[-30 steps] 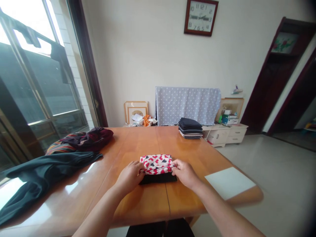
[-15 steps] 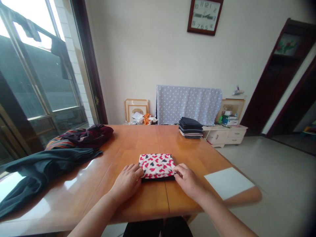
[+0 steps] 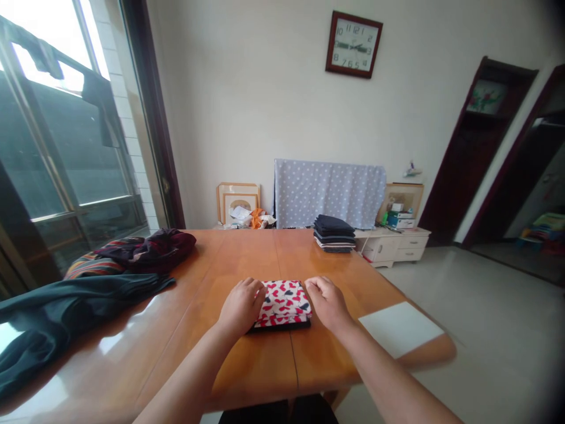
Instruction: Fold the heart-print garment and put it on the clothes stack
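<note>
A folded cloth [image 3: 285,301] printed with red and dark hearts on white lies on the table in front of me, a black layer showing under its near edge. My left hand [image 3: 242,305] is over its left side, fingers curled at the far left corner and hiding that edge. At the far right corner is my right hand [image 3: 327,301], its fingers bent and drawn together against the cloth's edge. The fingertips of both hands are partly hidden.
On the wooden table [image 3: 229,253] stand a stack of folded dark clothes [image 3: 334,234] at the back, dark green clothing [image 3: 83,306] and a crumpled purple and striped garment [image 3: 150,250] at left. A white sheet [image 3: 401,328] lies near the right corner.
Both hands have moved from the near sides of the heart-print cloth to its far corners, with the fingers more curled. The view has tilted up and turned slightly right.
</note>
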The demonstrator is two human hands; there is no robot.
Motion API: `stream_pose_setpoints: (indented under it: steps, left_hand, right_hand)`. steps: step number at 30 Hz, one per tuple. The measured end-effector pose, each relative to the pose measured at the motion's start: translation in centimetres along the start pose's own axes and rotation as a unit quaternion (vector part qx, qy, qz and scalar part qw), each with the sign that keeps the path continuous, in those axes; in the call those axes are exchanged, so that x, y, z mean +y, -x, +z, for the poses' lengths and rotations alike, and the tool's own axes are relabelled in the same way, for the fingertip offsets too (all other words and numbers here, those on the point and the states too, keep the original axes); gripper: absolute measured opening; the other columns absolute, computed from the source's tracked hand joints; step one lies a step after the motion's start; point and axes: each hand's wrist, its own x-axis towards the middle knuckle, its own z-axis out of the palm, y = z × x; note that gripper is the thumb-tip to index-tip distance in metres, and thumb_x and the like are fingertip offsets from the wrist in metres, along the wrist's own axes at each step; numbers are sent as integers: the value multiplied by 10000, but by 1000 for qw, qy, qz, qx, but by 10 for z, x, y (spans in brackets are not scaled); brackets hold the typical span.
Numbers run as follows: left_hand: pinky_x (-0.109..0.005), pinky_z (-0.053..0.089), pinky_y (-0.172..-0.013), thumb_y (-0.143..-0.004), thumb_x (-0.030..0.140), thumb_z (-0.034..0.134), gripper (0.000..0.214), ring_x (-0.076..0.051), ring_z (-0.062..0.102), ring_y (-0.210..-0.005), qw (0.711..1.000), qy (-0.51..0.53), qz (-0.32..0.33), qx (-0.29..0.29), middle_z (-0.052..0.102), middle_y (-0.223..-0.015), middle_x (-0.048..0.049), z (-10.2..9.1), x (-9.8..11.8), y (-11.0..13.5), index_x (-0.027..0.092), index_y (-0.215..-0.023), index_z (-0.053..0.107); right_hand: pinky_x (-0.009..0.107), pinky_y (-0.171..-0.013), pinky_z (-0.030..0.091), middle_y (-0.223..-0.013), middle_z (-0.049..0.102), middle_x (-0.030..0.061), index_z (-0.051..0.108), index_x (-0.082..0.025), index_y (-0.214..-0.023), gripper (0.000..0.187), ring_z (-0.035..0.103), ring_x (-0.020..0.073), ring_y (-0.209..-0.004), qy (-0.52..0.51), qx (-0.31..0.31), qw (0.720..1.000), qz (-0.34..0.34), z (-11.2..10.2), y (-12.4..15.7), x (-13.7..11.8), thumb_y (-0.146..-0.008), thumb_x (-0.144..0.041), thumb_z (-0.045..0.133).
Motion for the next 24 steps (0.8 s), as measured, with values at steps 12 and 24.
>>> stream_pose_setpoints:
  steps: [12, 24]
  left_hand:
    - [-500, 274, -1223, -1037, 498, 329, 581, -282, 335, -1495, 992, -95, 23, -80, 447, -1570, -129, 56, -8, 5, 174, -1498, 473]
    - [-524, 329, -1171, -997, 497, 414, 468, -322, 387, -1451, 995, -90, 32, -28, 571, -1460, -94, 60, -9, 15, 285, -1381, 577]
  right_hand:
    - [437, -1251, 176, -1639, 296, 154, 394, -101, -1545, 614, 226, 285, -1536, 170, -209, 962, 40, 70, -14, -24, -1036, -422, 273]
    - [507, -1257, 52, -1677, 151, 131, 237, -103, -1608, 704, 92, 287, -1563, 205, -250, 942, 89, 76, 0, -6, -1022, -494, 237]
